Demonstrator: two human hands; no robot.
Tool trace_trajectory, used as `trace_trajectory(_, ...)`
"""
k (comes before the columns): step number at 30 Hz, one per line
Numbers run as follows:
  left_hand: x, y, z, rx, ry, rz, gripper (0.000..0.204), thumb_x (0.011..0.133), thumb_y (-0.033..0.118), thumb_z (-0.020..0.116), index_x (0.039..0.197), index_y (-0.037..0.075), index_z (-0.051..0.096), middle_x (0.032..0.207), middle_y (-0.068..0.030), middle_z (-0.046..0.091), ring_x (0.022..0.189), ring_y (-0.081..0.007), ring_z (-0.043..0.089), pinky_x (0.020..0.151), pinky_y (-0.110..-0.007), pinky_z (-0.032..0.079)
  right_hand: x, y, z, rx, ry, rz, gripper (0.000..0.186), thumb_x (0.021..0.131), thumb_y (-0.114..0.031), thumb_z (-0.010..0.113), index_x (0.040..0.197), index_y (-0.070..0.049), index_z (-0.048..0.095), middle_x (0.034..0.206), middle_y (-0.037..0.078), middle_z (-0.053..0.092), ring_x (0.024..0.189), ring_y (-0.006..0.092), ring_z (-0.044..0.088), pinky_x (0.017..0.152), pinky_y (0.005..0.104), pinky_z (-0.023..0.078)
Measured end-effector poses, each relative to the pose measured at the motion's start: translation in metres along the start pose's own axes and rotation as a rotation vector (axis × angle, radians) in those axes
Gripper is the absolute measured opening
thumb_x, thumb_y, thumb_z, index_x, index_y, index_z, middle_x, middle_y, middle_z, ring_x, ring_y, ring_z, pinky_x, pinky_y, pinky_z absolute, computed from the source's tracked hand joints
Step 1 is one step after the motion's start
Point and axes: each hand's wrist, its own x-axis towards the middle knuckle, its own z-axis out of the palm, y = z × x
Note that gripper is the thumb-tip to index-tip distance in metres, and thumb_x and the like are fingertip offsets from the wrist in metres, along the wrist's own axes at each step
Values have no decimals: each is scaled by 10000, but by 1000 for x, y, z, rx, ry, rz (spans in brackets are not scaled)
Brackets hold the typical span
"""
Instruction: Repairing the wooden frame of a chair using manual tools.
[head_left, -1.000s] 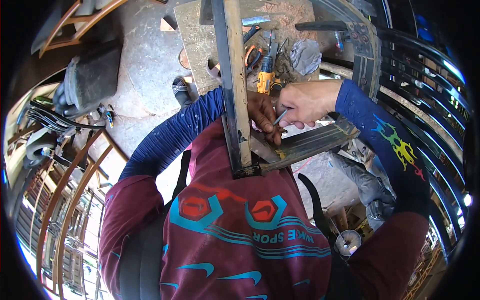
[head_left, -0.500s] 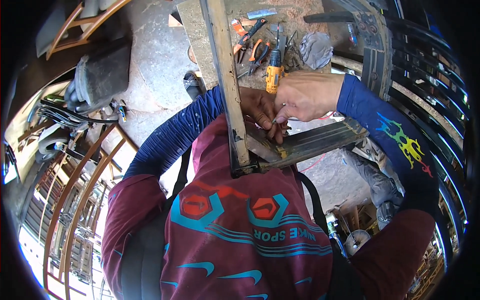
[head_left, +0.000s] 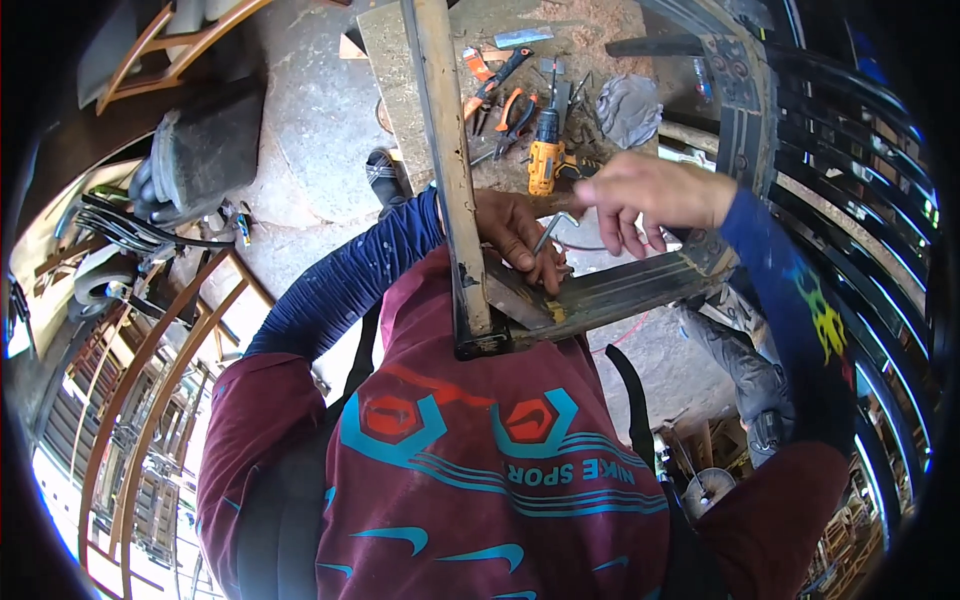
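Observation:
A dark wooden furniture frame [head_left: 620, 283] rests against my front, with its corner close to my shirt and one pale, worn rail [head_left: 447, 130] running away from me. My left hand [head_left: 512, 238] reaches past this rail into the inner corner. Its fingers are closed around the lower end of a thin, bent metal rod that looks like a hex key [head_left: 547, 234]. Just to the right, my right hand [head_left: 655, 200] hovers above the frame's side, fingers loosely apart and nothing visible in them. What the rod's tip touches is hidden by the left fingers.
Beyond the frame, a yellow cordless drill [head_left: 545, 160], orange-handled pliers [head_left: 515, 118], an orange-and-black hand tool [head_left: 500, 80] and a grey cloth [head_left: 630, 110] lie on a dusty board [head_left: 400, 85]. Dark slats [head_left: 850, 130] rise at right. A black bin [head_left: 205, 140] stands left.
My right hand has come away from the left fingers and moved right, its fingers opening. The bent rod now shows at my left hand, which has stayed at the corner.

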Motion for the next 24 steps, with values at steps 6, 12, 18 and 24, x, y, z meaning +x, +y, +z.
trace_trajectory(6,5,-5,-3,-54,-6,-27,318,981,199,706,1215,-15,727,1231,-110,723,1208,-180,621,1046,-310,466,40,-4,-5,51,-415,138,492,1026,-414,577,896,52,671,646,126,656,476,158,634,393,266,491)
trace_trajectory(12,6,-9,-7,20,-22,140,288,988,189,693,1170,-32,724,1287,-151,694,1228,-232,613,1062,-352,465,30,-7,3,-153,-234,55,337,1052,-245,541,883,23,660,641,65,632,526,155,620,508,308,503)
trace_trajectory(18,11,-6,-2,-1,-113,227,280,975,204,694,1119,-31,745,1335,-189,668,1358,-293,524,1167,-440,340,21,23,29,-1188,397,-718,149,880,-74,574,989,-26,663,789,80,649,782,263,668,669,443,511)
trace_trajectory(24,12,-10,0,-183,23,47,260,911,215,760,936,-43,774,1233,-220,712,1274,-297,579,1160,-458,336,45,63,35,-699,874,-588,231,994,-95,494,1091,-23,690,747,114,680,701,217,710,652,393,585)
